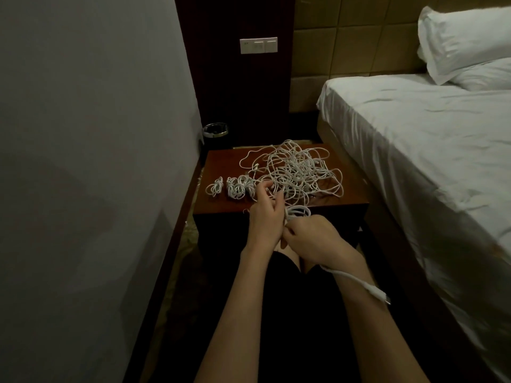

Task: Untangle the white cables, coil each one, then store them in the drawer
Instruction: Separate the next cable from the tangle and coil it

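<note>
Dim hotel-room light falls on a dark wooden tabletop [221, 158] wedged between a grey wall [91, 134] on the left and a bed [414, 139] with white sheets on the right, two white pillows [464, 42] stacked at its head. Behind the tabletop, a white switch panel [258, 45] sits on a dark wood column, and a small bin [215, 130] stands on the floor at its foot. A large tangle of white cables [297, 168] sprawls across the middle and right of the tabletop, some loops reaching its far edge. Just left of the tangle, near the front edge, lie small coiled bundles [231, 187] of white cable in a row. The left hand [264, 217] hovers at the near edge of the tabletop, its fingers [266, 186] loosely curled among strands at the tangle's front; whether they actually pinch a strand cannot be told. The right hand [312, 239], close beside it and just in front of the tabletop, grips a partly wound coil [298, 210] whose loops rise above the fist. A loose cable end [359, 283] trails from under that hand across the right wrist, ending in a plug [380, 295].
</note>
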`<control>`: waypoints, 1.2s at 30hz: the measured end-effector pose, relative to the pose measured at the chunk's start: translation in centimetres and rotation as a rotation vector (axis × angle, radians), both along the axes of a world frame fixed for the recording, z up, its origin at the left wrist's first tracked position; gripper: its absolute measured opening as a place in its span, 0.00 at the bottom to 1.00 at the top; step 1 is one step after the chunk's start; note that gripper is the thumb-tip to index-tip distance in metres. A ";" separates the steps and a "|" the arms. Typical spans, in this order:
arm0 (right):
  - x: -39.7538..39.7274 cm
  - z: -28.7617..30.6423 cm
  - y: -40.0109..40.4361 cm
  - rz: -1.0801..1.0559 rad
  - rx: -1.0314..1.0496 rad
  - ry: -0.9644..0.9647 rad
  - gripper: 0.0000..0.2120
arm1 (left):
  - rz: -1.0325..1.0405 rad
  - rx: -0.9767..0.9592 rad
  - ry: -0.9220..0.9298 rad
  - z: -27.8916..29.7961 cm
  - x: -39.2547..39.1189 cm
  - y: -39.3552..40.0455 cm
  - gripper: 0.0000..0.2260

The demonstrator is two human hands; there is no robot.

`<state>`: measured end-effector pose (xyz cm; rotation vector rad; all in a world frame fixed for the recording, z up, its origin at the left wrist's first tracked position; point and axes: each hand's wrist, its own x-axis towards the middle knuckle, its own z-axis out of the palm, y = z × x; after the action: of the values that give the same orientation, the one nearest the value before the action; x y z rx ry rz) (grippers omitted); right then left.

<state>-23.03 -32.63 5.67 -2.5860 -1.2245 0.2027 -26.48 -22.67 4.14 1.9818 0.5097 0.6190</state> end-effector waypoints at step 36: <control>-1.5 3.8 -0.5 0.077 0.084 0.203 0.15 | 0.109 0.105 -0.059 -0.1 -0.7 0.9 0.09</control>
<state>-24.57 -33.11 9.46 -2.3827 -1.2309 0.4096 -27.20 -21.73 4.05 2.0376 0.5617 0.7845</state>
